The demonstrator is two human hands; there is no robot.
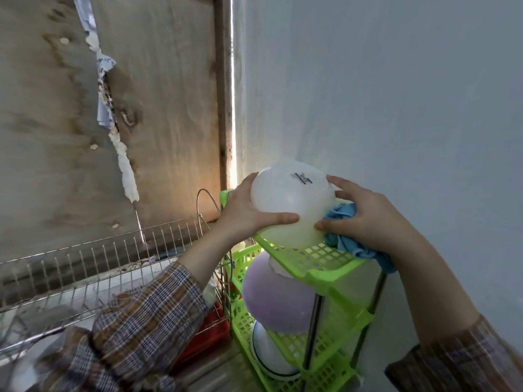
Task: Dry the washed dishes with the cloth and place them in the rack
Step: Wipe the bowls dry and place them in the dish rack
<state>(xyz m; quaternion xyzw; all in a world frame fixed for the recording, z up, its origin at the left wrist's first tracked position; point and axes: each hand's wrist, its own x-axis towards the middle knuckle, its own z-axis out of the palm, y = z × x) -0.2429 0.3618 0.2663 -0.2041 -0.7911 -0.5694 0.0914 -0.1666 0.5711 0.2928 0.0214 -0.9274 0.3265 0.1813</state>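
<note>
Green plastic rack point(325, 258) in corner, plywood panel point(155, 108), pale wall point(396, 94)

Green rack point(334, 274): plastic, 3 mesh shelves on metal posts, stands vs. the wall. Top shelf point(318, 257): white bowl point(288, 205) upside down, rim on the mesh nr the left edge; blue cloth point(349, 246) hangs over the right edge. Mid shelf: purple bowl point(278, 295) upside down, tilted, sticks out past the left edge. Bottom shelf: 2nd bowl point(268, 355), white w/ dark rim line, tilted, also at the left edge. Wire rack point(85, 267) just left of the green one; red item point(209, 332) on its lower tier, too blurred to ID.
</note>
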